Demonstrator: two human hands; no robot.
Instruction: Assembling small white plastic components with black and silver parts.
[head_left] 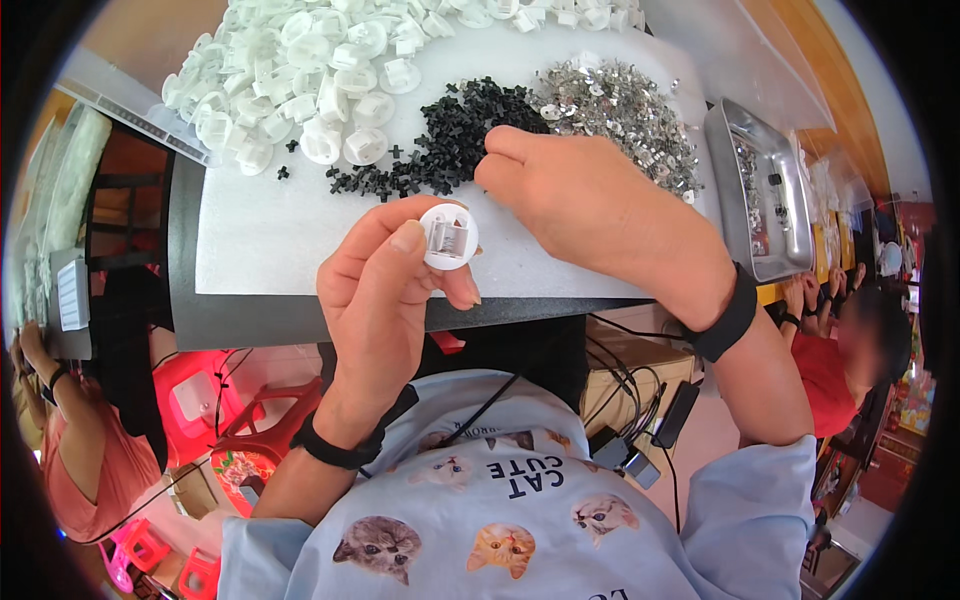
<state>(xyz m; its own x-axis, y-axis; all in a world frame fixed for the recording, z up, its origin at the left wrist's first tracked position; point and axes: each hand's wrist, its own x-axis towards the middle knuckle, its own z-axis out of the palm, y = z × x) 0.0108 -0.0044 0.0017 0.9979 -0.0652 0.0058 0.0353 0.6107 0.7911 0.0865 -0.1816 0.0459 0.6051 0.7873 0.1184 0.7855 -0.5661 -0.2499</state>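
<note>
Left hand (380,270), at the centre of the frame, pinches a round white plastic housing (463,247) between thumb and fingers, its recessed side facing up toward the camera; a shiny metal insert (446,238) sits in the recess. Right hand (610,190), right of centre, is loosely curled, thumb and forefinger drawn narrow beside the lower edge of a heap of black cross-shaped pieces (455,145). Whether it holds one of them cannot be told, as the fingertips are partly turned from view.

Spread over the white foam sheet (265,255) are a large pile of translucent white housings (322,142) at the upper left and a heap of small metal clips (625,110) at the upper right. Past the clips stands a steel tray (795,220) with a few loose parts in it.

Judging by this pose, the step in hand is picking or bringing over a small part while the housing is held ready. Such a move calls for a fine single-piece pinch by the right and a steady, upward-facing recess in the left.
</note>
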